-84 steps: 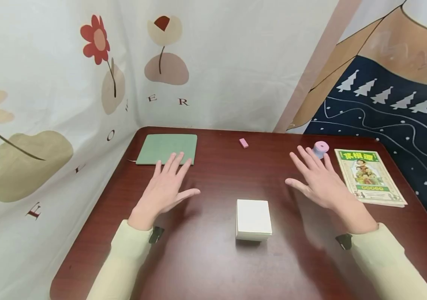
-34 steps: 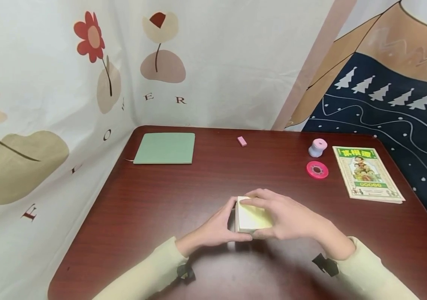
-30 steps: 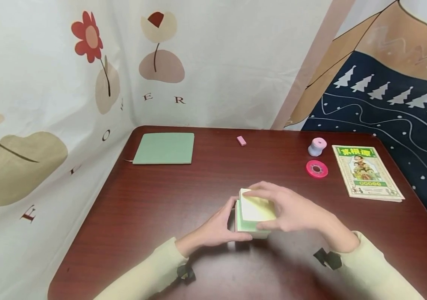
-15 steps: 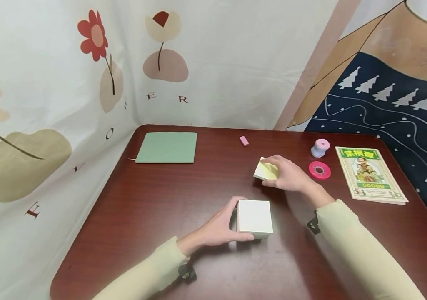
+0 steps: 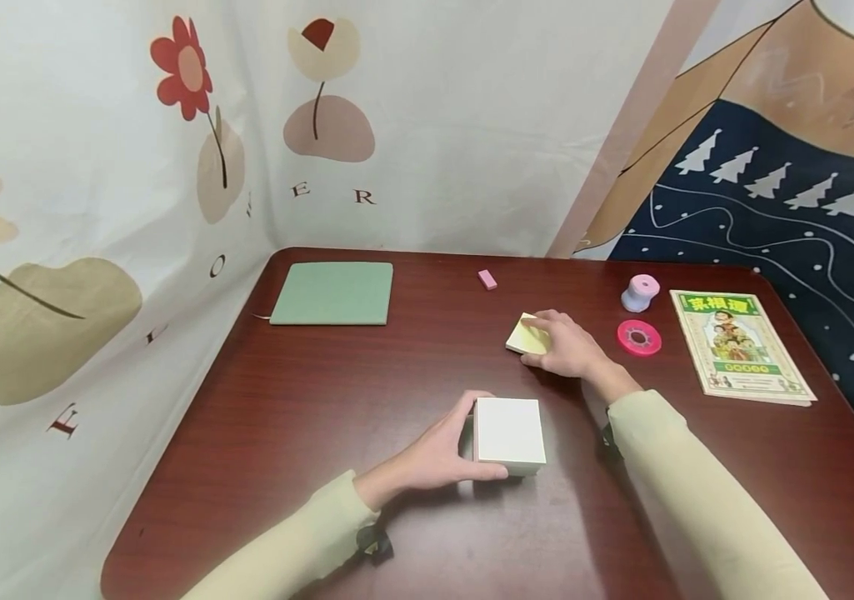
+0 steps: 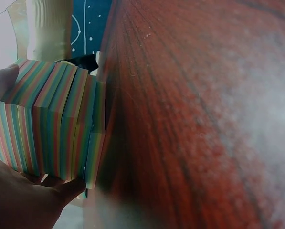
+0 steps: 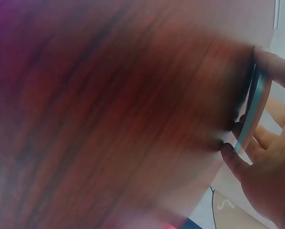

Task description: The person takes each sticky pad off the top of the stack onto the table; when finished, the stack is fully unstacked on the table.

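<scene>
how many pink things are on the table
3: a pink eraser at the far middle, a pale pink tape holder far right, and a bright pink tape roll just nearer. None seem hidden.

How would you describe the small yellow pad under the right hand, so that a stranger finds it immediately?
On the dark red table, look right of centre, beside the pink tape roll. There the right hand holds a thin yellow pad, far thinner than the white-topped block.
</scene>
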`<state>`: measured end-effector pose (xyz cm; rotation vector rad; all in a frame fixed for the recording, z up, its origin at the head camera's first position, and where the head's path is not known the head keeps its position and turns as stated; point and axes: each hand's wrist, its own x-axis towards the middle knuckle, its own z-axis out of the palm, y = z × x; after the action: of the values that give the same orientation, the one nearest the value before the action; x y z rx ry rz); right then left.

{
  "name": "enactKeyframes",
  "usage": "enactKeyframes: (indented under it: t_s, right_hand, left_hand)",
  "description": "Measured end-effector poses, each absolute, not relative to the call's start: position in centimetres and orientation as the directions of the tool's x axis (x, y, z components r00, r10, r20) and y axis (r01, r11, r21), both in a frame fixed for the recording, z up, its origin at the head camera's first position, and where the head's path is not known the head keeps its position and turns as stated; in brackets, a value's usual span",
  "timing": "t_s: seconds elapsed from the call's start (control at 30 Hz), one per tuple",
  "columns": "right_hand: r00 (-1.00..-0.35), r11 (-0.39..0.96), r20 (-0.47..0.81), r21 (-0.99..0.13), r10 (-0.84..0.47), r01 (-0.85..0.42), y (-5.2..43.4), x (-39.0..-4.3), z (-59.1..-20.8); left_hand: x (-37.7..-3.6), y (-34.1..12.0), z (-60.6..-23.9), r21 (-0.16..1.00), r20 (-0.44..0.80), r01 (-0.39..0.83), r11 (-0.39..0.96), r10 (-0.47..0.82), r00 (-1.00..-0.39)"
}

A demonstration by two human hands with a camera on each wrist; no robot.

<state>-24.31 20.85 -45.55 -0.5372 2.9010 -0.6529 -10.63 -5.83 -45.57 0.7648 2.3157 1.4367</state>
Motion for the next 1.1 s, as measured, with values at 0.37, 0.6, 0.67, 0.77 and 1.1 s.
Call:
enactKeyframes:
  t_s: [0.37, 0.6, 0.67, 0.77, 1.1]
  right_hand:
    - [-0.923, 0.852, -0.074, -0.417, -0.378, -0.316, 20.9, -24.0, -45.3]
    - [-0.906, 0.831, -0.075, -0.436, -0.416, -0.345, 21.6, -23.6, -44.6]
    - [-0.904, 0.820, -0.052, -0.447, -0.423, -0.358, 21.9, -23.2, -44.1]
    - [-0.895, 0.791, -0.009, -0.473, -0.446, -0.389, 22.0, -22.3, -42.9]
    - [-0.815, 0.657, 0.062, -0.558, -0.576, -0.507, 20.8, -16.0, -37.0]
  left_hand:
    - [-10.6, -5.8, -45.5, 0.891, 0.021, 0.282, 0.355, 0.590, -0.807]
    - [-10.7, -5.8, -45.7, 0.887, 0.026, 0.290, 0.358, 0.588, -0.808]
    - [-10.7, -5.8, -45.7, 0.886, 0.026, 0.291, 0.360, 0.588, -0.808]
    - [-10.7, -5.8, -45.7, 0.888, 0.020, 0.284, 0.362, 0.586, -0.810]
    - [-10.7, -5.8, -45.7, 0.894, 0.014, 0.275, 0.354, 0.592, -0.806]
